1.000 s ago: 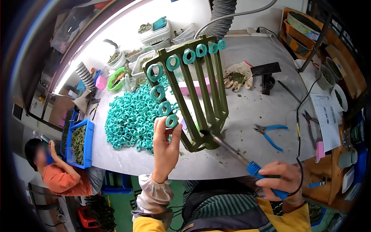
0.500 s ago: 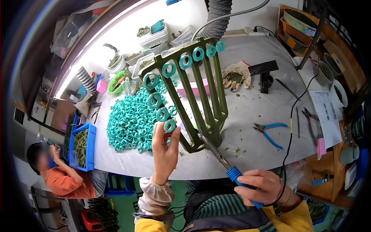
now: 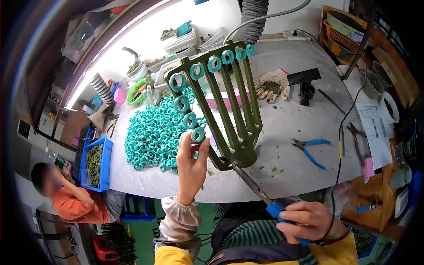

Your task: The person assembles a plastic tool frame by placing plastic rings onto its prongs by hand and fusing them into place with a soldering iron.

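Observation:
A dark green rack-like frame [image 3: 245, 155] with several long bars stands tilted over the table, teal rings fixed along its top and left side. My left hand [image 3: 192, 165] pinches the lowest teal ring [image 3: 198, 134] between thumb and fingertips, at the left bar. In my right hand [image 3: 309, 221] is a corded soldering iron [image 3: 256, 187] with a blue handle. Its metal shaft points up and left, the tip at the frame's lower left corner; whether it touches is hard to tell. Left of the frame lies a large pile of teal rings [image 3: 152, 137].
Blue-handled cutters [image 3: 313, 142], a stained glove [image 3: 272, 86] and a black stand [image 3: 304, 79] lie to the right. The iron's black cord [image 3: 339, 163] hangs over the table's right side. Behind the pile sit plastic tubs [image 3: 181, 42]. A person in orange [image 3: 81, 203] sits at the far left.
The frame and my left hand with its ring have risen slightly in view. The iron's handle has moved down and right with my right hand, its tip shifting slightly down and left.

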`<action>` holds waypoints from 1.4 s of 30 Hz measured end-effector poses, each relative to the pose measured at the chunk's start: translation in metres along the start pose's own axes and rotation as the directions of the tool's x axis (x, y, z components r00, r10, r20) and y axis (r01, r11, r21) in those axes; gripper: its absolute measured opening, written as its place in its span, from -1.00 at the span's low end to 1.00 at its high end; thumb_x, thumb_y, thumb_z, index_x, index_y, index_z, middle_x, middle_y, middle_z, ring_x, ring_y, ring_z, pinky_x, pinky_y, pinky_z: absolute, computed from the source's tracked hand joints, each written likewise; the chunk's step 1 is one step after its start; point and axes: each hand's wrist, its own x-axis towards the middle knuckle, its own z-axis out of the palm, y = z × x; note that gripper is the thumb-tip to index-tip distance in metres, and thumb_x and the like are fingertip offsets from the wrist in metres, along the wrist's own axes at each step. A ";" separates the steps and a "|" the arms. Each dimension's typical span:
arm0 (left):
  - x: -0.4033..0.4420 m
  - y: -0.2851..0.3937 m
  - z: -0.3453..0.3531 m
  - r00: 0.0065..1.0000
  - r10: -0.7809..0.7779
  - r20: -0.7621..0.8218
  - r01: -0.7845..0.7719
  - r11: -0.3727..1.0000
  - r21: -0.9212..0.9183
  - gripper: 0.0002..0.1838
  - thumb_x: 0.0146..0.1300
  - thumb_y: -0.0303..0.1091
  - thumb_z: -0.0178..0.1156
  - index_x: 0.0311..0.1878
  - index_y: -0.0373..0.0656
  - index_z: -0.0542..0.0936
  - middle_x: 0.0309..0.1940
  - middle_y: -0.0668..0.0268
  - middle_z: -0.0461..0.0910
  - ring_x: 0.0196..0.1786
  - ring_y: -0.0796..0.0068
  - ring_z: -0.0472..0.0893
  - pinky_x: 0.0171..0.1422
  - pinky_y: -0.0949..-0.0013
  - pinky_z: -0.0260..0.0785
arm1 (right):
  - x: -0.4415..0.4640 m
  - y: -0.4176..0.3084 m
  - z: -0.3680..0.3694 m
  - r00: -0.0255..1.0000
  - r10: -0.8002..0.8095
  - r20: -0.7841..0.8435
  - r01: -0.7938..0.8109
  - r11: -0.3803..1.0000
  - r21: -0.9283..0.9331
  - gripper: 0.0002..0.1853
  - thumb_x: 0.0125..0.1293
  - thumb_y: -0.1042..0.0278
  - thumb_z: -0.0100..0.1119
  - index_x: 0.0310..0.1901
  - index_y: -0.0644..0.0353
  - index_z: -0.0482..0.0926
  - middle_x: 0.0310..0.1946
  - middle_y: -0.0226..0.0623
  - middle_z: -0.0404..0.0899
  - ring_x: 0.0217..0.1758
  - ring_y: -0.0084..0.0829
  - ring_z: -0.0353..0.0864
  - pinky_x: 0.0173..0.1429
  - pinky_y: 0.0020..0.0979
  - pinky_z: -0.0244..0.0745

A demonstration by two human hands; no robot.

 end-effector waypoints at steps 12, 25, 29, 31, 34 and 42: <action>-0.004 0.002 -0.001 0.999 -0.031 0.009 0.031 0.999 -0.029 -0.81 0.47 -0.49 0.23 0.06 -0.30 0.53 -0.11 0.33 0.47 -0.19 0.60 0.52 -0.12 0.50 0.47 | 0.000 0.012 0.017 1.000 0.002 -0.027 -0.001 0.999 0.037 -0.60 -0.01 0.53 0.47 -0.05 0.25 0.68 -0.02 -0.11 0.58 -0.20 -0.18 0.73 -0.15 -0.35 0.74; 0.001 -0.003 -0.005 1.000 -0.005 0.002 0.005 1.000 0.009 -0.78 0.50 -0.42 0.22 0.13 -0.23 0.56 -0.19 0.44 0.57 -0.24 0.73 0.46 -0.21 0.58 0.33 | -0.013 -0.009 -0.004 0.997 0.078 -0.014 -0.078 0.997 -0.003 -0.61 -0.13 0.53 0.49 -0.15 0.21 0.70 -0.05 -0.14 0.59 -0.22 -0.19 0.74 -0.14 -0.32 0.71; 0.004 -0.005 -0.004 1.000 -0.002 -0.008 0.002 1.000 -0.004 -0.80 0.48 -0.38 0.25 0.06 -0.26 0.56 -0.23 0.38 0.53 -0.26 0.65 0.48 -0.22 0.51 0.38 | -0.015 -0.002 0.016 0.999 0.007 0.051 -0.007 1.000 -0.003 -0.58 -0.15 0.55 0.47 -0.14 0.22 0.67 -0.02 -0.15 0.58 -0.19 -0.19 0.72 -0.14 -0.32 0.71; 0.005 -0.005 -0.004 1.000 -0.022 -0.009 0.022 1.000 0.007 -0.80 0.48 -0.38 0.25 0.05 -0.25 0.56 -0.24 0.38 0.53 -0.27 0.66 0.48 -0.24 0.51 0.37 | -0.014 -0.003 0.021 0.993 -0.035 0.112 0.037 0.999 -0.010 -0.58 -0.14 0.55 0.46 -0.13 0.23 0.65 0.00 -0.17 0.57 -0.16 -0.19 0.71 -0.14 -0.33 0.70; 0.005 -0.007 -0.005 0.999 -0.033 0.000 0.033 0.999 0.012 -0.81 0.46 -0.40 0.25 0.04 -0.24 0.56 -0.27 0.39 0.55 -0.30 0.66 0.48 -0.27 0.51 0.35 | -0.021 -0.001 0.026 0.994 -0.031 0.101 0.035 0.998 -0.044 -0.59 -0.11 0.55 0.44 -0.13 0.24 0.63 -0.01 -0.16 0.58 -0.12 -0.19 0.69 -0.13 -0.34 0.70; 0.004 -0.006 -0.006 0.999 -0.039 0.011 0.039 0.999 -0.017 -0.83 0.50 -0.40 0.22 0.07 -0.20 0.57 -0.24 0.44 0.57 -0.27 0.70 0.47 -0.23 0.52 0.34 | -0.025 0.001 0.025 0.993 0.060 0.100 -0.056 0.997 -0.044 -0.66 -0.06 0.58 0.44 -0.16 0.22 0.68 -0.04 -0.13 0.62 -0.13 -0.18 0.69 -0.16 -0.33 0.69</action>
